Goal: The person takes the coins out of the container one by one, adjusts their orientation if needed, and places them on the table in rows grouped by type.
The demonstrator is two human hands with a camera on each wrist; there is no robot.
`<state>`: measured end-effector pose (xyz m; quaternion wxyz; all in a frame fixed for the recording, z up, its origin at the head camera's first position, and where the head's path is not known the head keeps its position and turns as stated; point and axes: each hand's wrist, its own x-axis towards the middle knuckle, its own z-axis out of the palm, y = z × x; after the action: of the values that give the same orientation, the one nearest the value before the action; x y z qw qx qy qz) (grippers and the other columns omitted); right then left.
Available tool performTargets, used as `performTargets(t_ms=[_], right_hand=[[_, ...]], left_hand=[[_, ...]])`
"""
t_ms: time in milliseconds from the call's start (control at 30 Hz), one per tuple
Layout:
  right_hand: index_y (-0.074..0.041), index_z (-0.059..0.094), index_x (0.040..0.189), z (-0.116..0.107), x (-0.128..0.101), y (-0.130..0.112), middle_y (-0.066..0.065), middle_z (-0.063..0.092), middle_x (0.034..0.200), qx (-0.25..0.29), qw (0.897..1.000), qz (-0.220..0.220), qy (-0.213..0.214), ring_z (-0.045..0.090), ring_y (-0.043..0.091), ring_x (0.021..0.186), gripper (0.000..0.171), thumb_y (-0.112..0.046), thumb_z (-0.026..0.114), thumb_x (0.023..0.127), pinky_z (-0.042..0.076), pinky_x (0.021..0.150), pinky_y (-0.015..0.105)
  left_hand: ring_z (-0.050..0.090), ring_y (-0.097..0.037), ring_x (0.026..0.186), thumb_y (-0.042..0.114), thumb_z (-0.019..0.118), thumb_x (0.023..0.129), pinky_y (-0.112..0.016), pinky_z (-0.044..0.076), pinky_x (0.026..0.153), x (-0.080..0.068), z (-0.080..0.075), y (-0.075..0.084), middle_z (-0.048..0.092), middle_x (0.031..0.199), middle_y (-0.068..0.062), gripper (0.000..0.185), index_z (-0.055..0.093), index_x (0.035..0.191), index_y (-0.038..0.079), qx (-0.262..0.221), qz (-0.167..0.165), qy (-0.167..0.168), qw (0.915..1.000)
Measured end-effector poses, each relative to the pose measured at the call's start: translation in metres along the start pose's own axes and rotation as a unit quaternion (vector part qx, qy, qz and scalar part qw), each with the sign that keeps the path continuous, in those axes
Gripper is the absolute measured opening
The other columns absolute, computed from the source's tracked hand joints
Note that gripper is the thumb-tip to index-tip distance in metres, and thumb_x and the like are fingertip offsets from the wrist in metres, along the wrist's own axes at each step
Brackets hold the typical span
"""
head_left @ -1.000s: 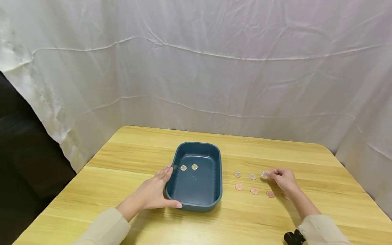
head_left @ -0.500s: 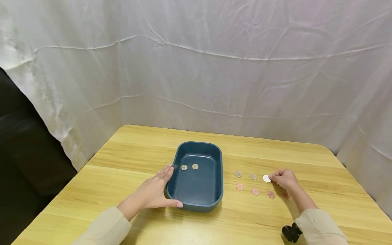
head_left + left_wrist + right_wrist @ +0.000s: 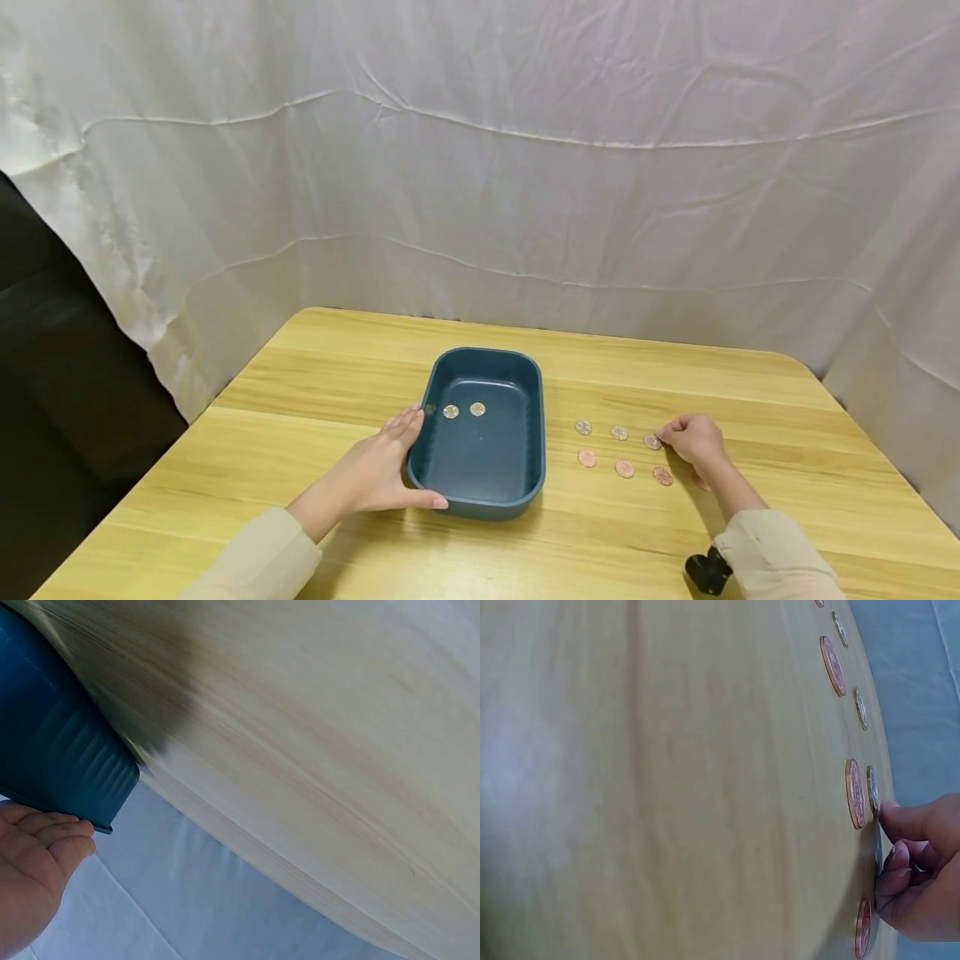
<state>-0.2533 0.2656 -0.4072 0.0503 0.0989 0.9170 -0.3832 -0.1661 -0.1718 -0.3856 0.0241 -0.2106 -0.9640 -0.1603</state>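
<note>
A dark blue plastic tub (image 3: 528,433) sits mid-table with two silver coins (image 3: 463,410) on its floor. My left hand (image 3: 390,467) rests flat against the tub's left wall, thumb along the front rim; the left wrist view shows my fingers (image 3: 56,829) under the tub (image 3: 60,757) rim. Right of the tub lie a row of silver coins (image 3: 600,430) and a row of copper coins (image 3: 624,469). My right hand (image 3: 663,437), fingers curled, pinches the edge of the rightmost silver coin (image 3: 652,441), which lies low on the table. In the right wrist view my fingertip (image 3: 889,808) meets that coin (image 3: 872,787).
The wooden table (image 3: 300,392) has rounded corners and is backed by a white cloth curtain (image 3: 480,167). A dark area lies beyond the left edge. A small black object (image 3: 703,573) hangs at my right sleeve.
Half a second ago the rightmost silver coin stood tipped up and bright at my right fingertips; now it lies lower and slightly nearer. My left hand and the tub have stayed put.
</note>
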Motion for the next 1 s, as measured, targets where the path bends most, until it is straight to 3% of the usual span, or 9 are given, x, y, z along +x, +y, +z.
performTargets(t_ms=[267, 433, 633, 1000], right_hand=[[0.003, 0.062, 0.089, 0.001, -0.001, 0.007, 0.010, 0.057, 0.085, 0.016, 0.999, -0.022, 0.029, 0.047, 0.020, 0.079, 0.021, -0.018, 0.057, 0.089, 0.042, 0.058, 0.024], [0.004, 0.060, 0.092, 0.000, -0.003, 0.005, 0.001, 0.053, 0.075, 0.016, 0.997, -0.061, 0.040, 0.045, 0.012, 0.068, 0.023, -0.018, 0.056, 0.091, 0.040, 0.054, 0.021], [0.004, 0.058, 0.094, -0.001, -0.015, -0.009, 0.003, 0.052, 0.078, -0.003, 0.992, -0.123, 0.034, 0.044, 0.011, 0.069, 0.023, -0.019, 0.055, 0.093, 0.040, 0.054, 0.019], [0.003, 0.061, 0.098, 0.000, -0.036, -0.044, 0.005, 0.055, 0.078, 0.017, 0.983, -0.180, 0.029, 0.045, 0.006, 0.063, 0.024, -0.020, 0.057, 0.093, 0.041, 0.053, 0.018]], left_hand=[[0.030, -0.036, 0.138, 0.075, 0.063, 0.062, -0.050, 0.040, 0.102, 0.000, 0.001, 0.000, 0.026, 0.151, -0.020, 0.118, 0.028, 0.143, -0.004, 0.002, -0.001, 0.001, 1.0000], [0.030, -0.035, 0.138, 0.074, 0.063, 0.063, -0.051, 0.039, 0.102, 0.000, 0.001, 0.000, 0.026, 0.151, -0.020, 0.118, 0.029, 0.143, -0.004, 0.003, 0.001, 0.003, 1.0000], [0.030, -0.036, 0.137, 0.074, 0.064, 0.063, -0.052, 0.039, 0.102, 0.001, 0.001, 0.000, 0.027, 0.150, -0.021, 0.117, 0.029, 0.142, -0.005, 0.002, 0.001, 0.002, 1.0000], [0.030, -0.036, 0.138, 0.074, 0.064, 0.062, -0.051, 0.039, 0.102, 0.001, -0.001, 0.001, 0.025, 0.151, -0.020, 0.118, 0.028, 0.143, -0.004, 0.002, -0.003, -0.002, 1.0000]])
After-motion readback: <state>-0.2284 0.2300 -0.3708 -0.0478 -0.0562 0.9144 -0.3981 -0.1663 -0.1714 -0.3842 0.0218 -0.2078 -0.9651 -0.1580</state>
